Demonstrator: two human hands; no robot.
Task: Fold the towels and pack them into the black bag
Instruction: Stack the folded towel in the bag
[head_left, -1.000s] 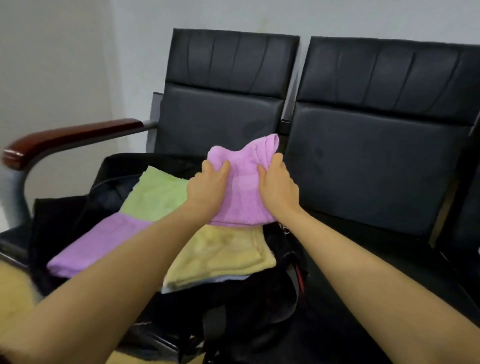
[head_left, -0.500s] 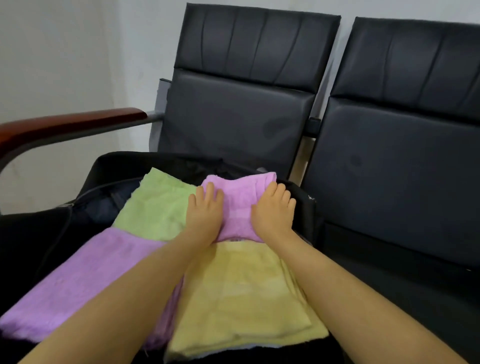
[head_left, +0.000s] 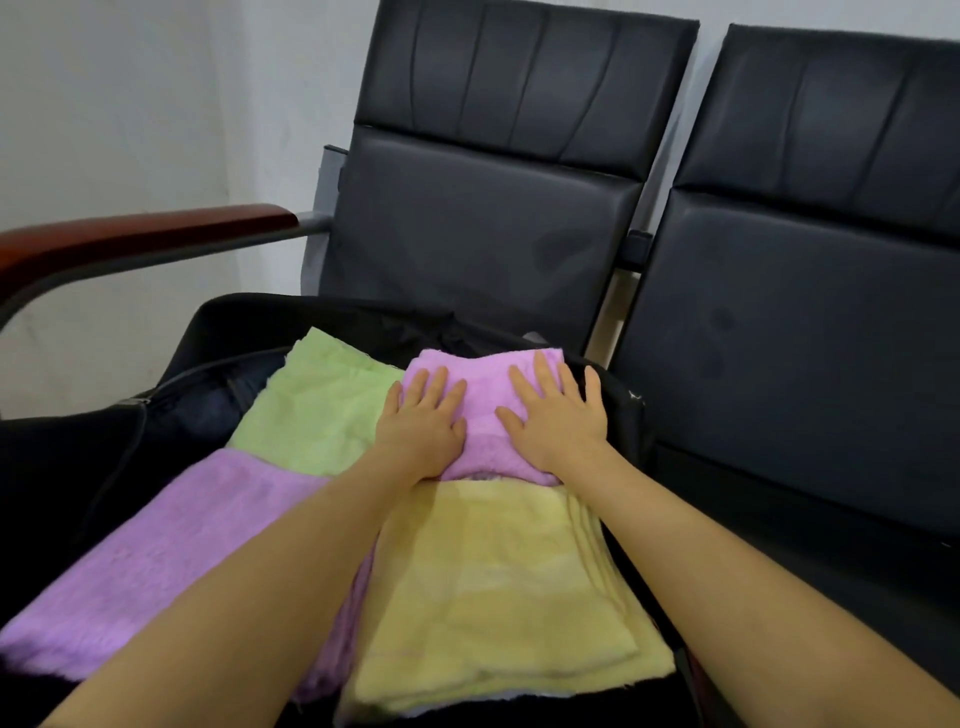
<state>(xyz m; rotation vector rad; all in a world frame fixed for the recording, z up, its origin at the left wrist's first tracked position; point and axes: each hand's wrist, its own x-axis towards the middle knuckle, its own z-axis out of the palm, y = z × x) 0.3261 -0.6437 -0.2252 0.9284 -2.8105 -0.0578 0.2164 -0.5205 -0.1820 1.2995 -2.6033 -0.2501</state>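
Right now I have both palms flat on a small folded pink towel (head_left: 488, 410) just above the centre of the frame. My left hand (head_left: 423, 423) lies on its left part and my right hand (head_left: 558, 418) on its right part, fingers straight and spread, pressing down and pinching nothing. The little finger of the right hand reaches past the towel's right edge toward the rim of the black bag (head_left: 234, 322).

That towel sits at the far right corner of the bag's open mouth. Around it lie three more folded towels: a green towel (head_left: 317, 410) to its left, a yellow towel (head_left: 498, 587) below it toward the bottom centre, and a larger pink towel (head_left: 156, 566) at the lower left. All four rest flat on top of the open bag, which stands on the seat of the left black chair (head_left: 493, 182); a second black chair (head_left: 810, 260) fills the right side of the frame.

By my reckoning the folding looks finished for every towel I can see, and the packing is close to done. What seems left is pushing the stack down inside and closing the bag. I cannot tell whether other towels wait outside the frame.
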